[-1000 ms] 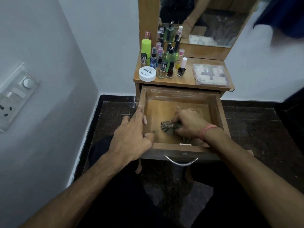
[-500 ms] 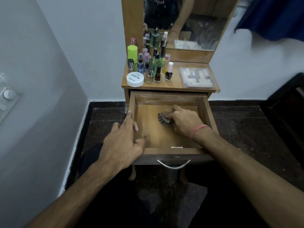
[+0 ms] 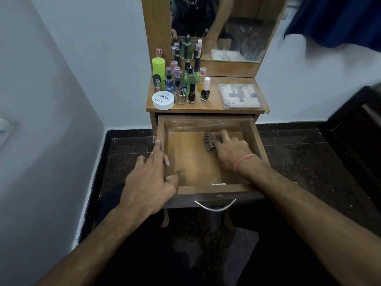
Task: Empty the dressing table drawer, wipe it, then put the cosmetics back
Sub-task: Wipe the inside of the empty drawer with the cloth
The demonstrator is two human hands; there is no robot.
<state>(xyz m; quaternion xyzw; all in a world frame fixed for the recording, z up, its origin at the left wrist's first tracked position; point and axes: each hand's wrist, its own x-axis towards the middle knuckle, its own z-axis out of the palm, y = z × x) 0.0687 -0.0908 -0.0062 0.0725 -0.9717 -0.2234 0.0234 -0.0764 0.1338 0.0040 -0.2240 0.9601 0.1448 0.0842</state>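
Note:
The wooden drawer (image 3: 206,189) of the dressing table is pulled out and holds only a dark patterned cloth (image 3: 208,141). My right hand (image 3: 232,150) presses that cloth against the drawer floor near the back, fingers spread over it. My left hand (image 3: 150,176) holds the drawer's left wall, with the thumb inside and the fingers along the outside. On the tabletop (image 3: 212,104) stand several cosmetics bottles (image 3: 185,85), a white round jar (image 3: 163,100) and a clear plastic box (image 3: 241,96) of small tubes.
A mirror (image 3: 222,27) rises behind the tabletop. White walls close in at the left and behind. The floor (image 3: 309,157) is dark stone. A dark piece of furniture (image 3: 360,131) stands at the right, and blue fabric (image 3: 340,19) hangs at the upper right.
My right hand has slid the cloth from the front of the drawer floor toward the back. My left hand has stayed on the left wall. The camera view has tilted down a little.

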